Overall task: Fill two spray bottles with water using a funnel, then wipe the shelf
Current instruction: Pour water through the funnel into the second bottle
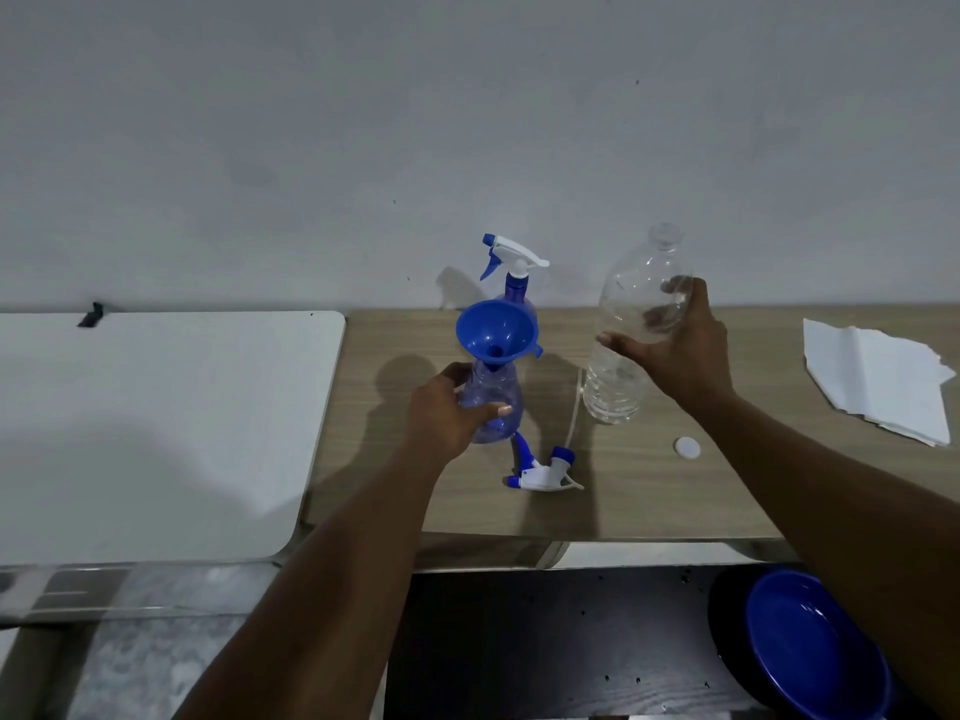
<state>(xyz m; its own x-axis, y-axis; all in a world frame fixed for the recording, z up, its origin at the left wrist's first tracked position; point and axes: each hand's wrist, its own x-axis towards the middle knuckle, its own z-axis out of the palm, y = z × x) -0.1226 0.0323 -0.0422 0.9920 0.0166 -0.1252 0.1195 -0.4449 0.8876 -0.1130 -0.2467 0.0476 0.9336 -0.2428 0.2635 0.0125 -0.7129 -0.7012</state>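
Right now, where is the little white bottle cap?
In the head view, the white cap lies on the wooden surface, right of centre, nearer the person than the clear water bottle and right of the loose spray head.

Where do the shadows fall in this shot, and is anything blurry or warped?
Head view: shadows fall leftward: the far sprayer casts one on the wall, the left hand and near bottle one on the wooden table. Head view: the floor at lower left is smeared, while the water bottle in the right hand is sharp. Head view: the wide lens stretches the forearms.
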